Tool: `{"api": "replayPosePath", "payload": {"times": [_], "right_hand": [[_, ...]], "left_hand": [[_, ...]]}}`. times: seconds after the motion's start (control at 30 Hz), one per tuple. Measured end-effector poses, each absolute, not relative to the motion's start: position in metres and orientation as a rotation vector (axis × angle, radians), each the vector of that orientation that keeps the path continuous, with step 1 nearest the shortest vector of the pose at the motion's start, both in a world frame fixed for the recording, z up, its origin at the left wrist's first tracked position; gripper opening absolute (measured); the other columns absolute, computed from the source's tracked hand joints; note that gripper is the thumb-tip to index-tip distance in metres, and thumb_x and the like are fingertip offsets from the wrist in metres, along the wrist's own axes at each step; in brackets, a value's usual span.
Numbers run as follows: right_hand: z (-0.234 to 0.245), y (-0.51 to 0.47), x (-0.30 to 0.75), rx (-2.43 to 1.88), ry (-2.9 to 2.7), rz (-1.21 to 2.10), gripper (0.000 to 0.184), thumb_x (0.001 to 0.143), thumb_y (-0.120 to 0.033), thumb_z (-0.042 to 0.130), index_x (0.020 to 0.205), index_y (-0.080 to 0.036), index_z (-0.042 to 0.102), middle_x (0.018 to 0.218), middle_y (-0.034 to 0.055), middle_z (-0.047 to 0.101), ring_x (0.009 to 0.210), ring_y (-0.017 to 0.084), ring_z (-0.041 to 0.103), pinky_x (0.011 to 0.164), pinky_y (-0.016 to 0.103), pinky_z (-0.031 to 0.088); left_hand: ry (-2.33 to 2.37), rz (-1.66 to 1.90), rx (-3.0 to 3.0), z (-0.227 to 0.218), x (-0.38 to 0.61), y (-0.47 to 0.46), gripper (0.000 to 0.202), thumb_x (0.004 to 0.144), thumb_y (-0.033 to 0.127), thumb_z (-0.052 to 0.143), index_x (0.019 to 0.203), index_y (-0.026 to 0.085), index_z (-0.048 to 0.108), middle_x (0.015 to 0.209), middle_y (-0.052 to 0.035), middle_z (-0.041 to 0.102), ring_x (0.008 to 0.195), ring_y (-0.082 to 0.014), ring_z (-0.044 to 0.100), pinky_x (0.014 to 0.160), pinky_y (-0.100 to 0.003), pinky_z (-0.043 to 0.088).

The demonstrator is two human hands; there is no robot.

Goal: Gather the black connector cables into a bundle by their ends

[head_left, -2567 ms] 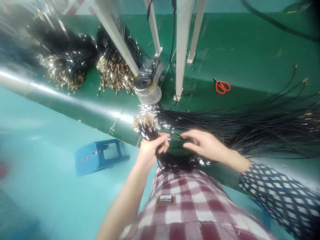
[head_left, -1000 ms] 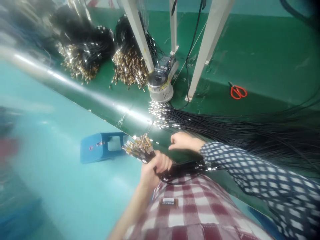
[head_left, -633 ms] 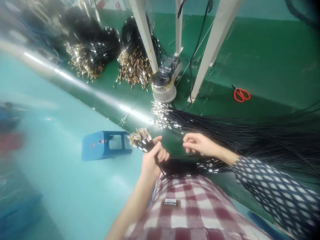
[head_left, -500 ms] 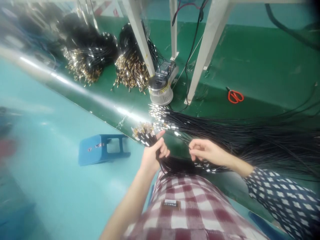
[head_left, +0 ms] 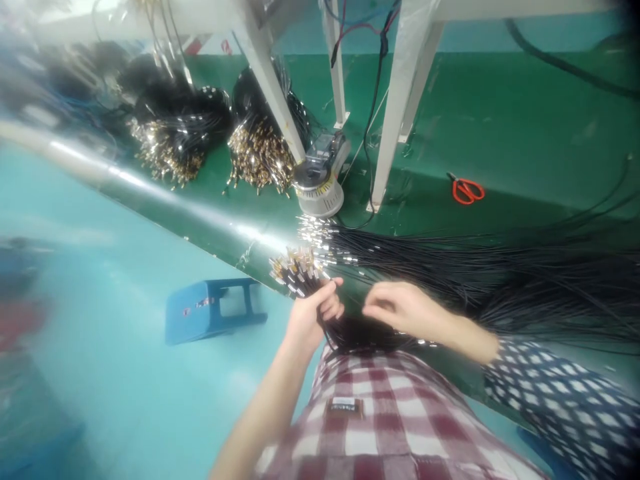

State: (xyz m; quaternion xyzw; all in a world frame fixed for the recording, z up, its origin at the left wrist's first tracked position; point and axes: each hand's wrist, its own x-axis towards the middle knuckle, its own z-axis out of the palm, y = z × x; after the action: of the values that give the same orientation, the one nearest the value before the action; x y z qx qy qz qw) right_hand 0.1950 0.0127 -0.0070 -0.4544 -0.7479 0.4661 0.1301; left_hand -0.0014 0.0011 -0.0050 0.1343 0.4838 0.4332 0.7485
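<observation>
My left hand (head_left: pixel 313 315) is closed round a bunch of thin black cables (head_left: pixel 300 272) whose gold and silver connector ends stick out past my fingers, at the near edge of the green bench (head_left: pixel 525 133). My right hand (head_left: pixel 400 308) sits just to the right, fingers curled in a pinch over loose cables (head_left: pixel 475 267) that fan out across the bench to the right. What the pinch holds is hidden among the wires. More cables hang down over my checked apron (head_left: pixel 380 413).
Two heaps of coiled cables with gold connectors (head_left: pixel 260 143) (head_left: pixel 170 143) lie at the back left. A small round grey machine (head_left: pixel 315 183) stands by white frame legs (head_left: pixel 393 107). Red scissors (head_left: pixel 466 191) lie further right. A blue stool (head_left: pixel 213 317) stands on the floor below.
My left hand has lifted the bunch back up to the bench edge. My right hand drew back from the loose pile and now sits close beside the left.
</observation>
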Motion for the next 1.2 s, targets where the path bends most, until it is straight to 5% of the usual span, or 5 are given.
{"api": "replayPosePath", "payload": {"times": [0.4,0.63,0.77,0.93,1.2], "right_hand": [[-0.004,0.014,0.152,-1.375,-1.897,1.501,0.026,0.09,-0.028,0.048,0.072,-0.019,0.064,0.06,-0.0033,0.064,0.048,0.008,0.048,0.052,0.021,0.033],[-0.037,0.006,0.204,-1.457,-2.144,1.458,0.022,0.085,-0.04,0.057,0.082,-0.023,0.071,0.077,0.001,0.071,0.069,0.015,0.061,0.063,0.024,0.039],[-0.056,0.016,0.241,-1.473,-2.143,1.684,0.036,0.085,-0.05,0.054,0.081,-0.019,0.074,0.074,0.0027,0.071,0.061,0.015,0.059,0.059,0.025,0.04],[-0.088,0.047,0.196,-1.784,-2.412,1.163,0.035,0.089,-0.049,0.051,0.093,-0.02,0.071,0.094,0.0057,0.07,0.079,0.018,0.063,0.066,0.025,0.042],[-0.124,0.054,0.162,-1.767,-2.613,1.007,0.026,0.094,-0.029,0.045,0.099,-0.014,0.065,0.105,0.0146,0.065,0.093,0.025,0.063,0.077,0.031,0.042]], "left_hand": [[1.067,0.964,0.318,-0.008,-0.003,0.001,0.029,0.075,0.028,0.069,0.097,0.01,0.065,0.047,0.0077,0.037,0.039,-0.0044,0.031,0.047,-0.022,0.033],[1.068,0.998,0.322,-0.013,-0.016,-0.001,0.032,0.076,0.034,0.069,0.056,0.012,0.054,0.083,-0.0047,0.059,0.069,-0.0124,0.054,0.065,-0.027,0.046],[0.954,1.017,0.291,-0.015,-0.021,-0.004,0.039,0.082,0.036,0.061,0.052,0.016,0.046,0.051,0.0018,0.044,0.062,-0.0135,0.053,0.081,-0.033,0.046],[0.939,1.027,0.205,-0.012,-0.013,-0.006,0.043,0.085,0.032,0.057,0.05,0.017,0.037,0.041,0.0059,0.026,0.04,-0.0073,0.027,0.051,-0.025,0.035],[1.017,1.039,0.171,-0.011,-0.012,-0.008,0.044,0.083,0.031,0.06,0.05,0.018,0.035,0.04,0.0063,0.026,0.04,-0.007,0.028,0.051,-0.025,0.034]]}}
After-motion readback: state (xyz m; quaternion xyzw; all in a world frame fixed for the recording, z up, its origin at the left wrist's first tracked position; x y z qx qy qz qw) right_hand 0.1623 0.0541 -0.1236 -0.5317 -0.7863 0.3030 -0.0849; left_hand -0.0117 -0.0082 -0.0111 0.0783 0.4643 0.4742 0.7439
